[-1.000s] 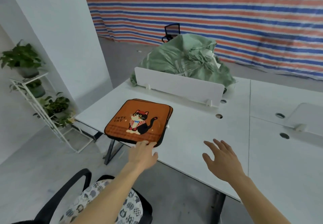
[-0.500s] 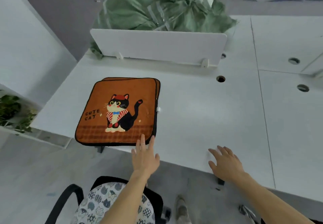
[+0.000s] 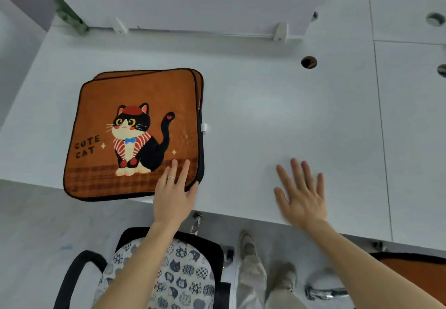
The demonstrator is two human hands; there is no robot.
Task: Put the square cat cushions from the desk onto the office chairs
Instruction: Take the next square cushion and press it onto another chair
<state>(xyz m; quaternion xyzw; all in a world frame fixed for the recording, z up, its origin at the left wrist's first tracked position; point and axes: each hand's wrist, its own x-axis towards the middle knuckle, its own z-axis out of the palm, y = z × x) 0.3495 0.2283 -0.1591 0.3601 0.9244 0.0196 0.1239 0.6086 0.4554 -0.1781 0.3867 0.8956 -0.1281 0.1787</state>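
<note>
Two orange cat cushions (image 3: 135,135) are stacked at the desk's (image 3: 265,115) near edge, slightly overhung, likely for easy lifting. The left hand (image 3: 172,200) is laid flat, fingers straight, on the top cushion's 5 o'clock corner, probably to slide it off. The right hand (image 3: 301,197) is held spread and empty at 3 o'clock. One chair (image 3: 207,246) is seen at 6 o'clock.

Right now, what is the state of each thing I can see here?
Top cat cushion, flat on a second one, face up.
Lower cat cushion, under it, only edges showing.
Left hand, open, fingers flat on top cushion's near corner.
Right hand, open, fingers spread over the desk.
Office chair, already holds a cat-patterned cushion.
</note>
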